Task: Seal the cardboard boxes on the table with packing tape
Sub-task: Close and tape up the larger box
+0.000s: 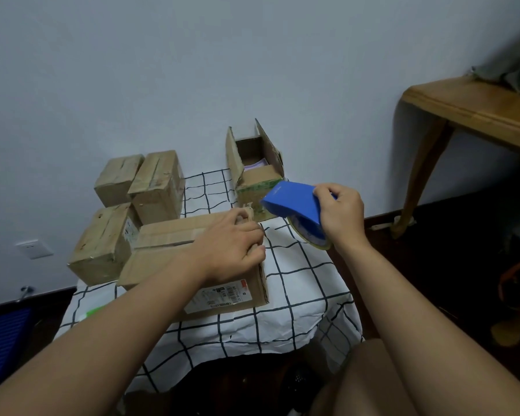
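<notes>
Left hand (231, 247) grips the corrugated box (192, 265) (flaps closed); right hand (339, 211) clutches the blue plastic dispenser (294, 202).

- Table (297, 283): covered by a white cloth with a dark grid, hanging over the near edge.
- Large closed box (174, 265): lies on the cloth directly under the left hand's fingers (249, 235).
- Three closed boxes (138, 202): on the cloth, left of and beyond those fingers.
- Open box (252, 175): stands at the far edge, flaps up, just beyond the fingers, behind the right hand's fingers (330, 195).
</notes>
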`<act>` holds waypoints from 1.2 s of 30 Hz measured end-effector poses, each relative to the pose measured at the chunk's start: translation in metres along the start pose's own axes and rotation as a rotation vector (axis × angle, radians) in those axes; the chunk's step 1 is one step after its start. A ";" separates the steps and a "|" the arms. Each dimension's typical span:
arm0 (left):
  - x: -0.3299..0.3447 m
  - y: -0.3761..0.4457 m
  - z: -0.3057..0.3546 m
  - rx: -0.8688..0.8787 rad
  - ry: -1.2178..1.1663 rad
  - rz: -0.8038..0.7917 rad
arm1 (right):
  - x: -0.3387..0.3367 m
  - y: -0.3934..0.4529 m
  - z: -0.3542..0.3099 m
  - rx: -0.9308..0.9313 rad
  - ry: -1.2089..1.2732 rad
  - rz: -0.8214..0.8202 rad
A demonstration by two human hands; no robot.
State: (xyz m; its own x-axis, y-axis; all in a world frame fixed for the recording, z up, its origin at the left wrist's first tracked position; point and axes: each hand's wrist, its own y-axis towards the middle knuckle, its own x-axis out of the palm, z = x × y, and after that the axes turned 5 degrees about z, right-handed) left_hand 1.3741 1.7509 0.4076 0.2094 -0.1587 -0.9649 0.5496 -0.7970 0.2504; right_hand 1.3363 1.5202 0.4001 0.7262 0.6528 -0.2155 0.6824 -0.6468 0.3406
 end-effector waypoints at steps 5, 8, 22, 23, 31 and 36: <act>-0.001 0.000 0.003 -0.014 -0.025 0.026 | 0.004 -0.004 -0.001 0.053 0.114 0.053; -0.004 -0.006 0.005 -0.011 -0.047 0.074 | 0.006 -0.006 -0.007 0.109 0.217 0.076; -0.018 -0.079 -0.049 -0.805 -0.025 0.182 | 0.072 -0.021 -0.081 0.231 0.577 -0.115; -0.017 -0.085 -0.054 -0.817 -0.064 0.117 | 0.082 -0.026 -0.087 0.241 0.568 -0.138; -0.013 -0.109 -0.055 -0.923 -0.228 0.020 | 0.135 -0.062 -0.097 0.243 0.557 -0.195; -0.015 -0.119 -0.066 -1.051 -0.511 0.123 | 0.136 -0.059 -0.087 0.241 0.577 -0.178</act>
State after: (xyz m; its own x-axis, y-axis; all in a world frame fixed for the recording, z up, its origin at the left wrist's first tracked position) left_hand 1.3592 1.8867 0.3973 0.0901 -0.6069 -0.7897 0.9956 0.0745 0.0563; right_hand 1.3880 1.6812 0.4306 0.4849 0.8218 0.2991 0.8366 -0.5356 0.1153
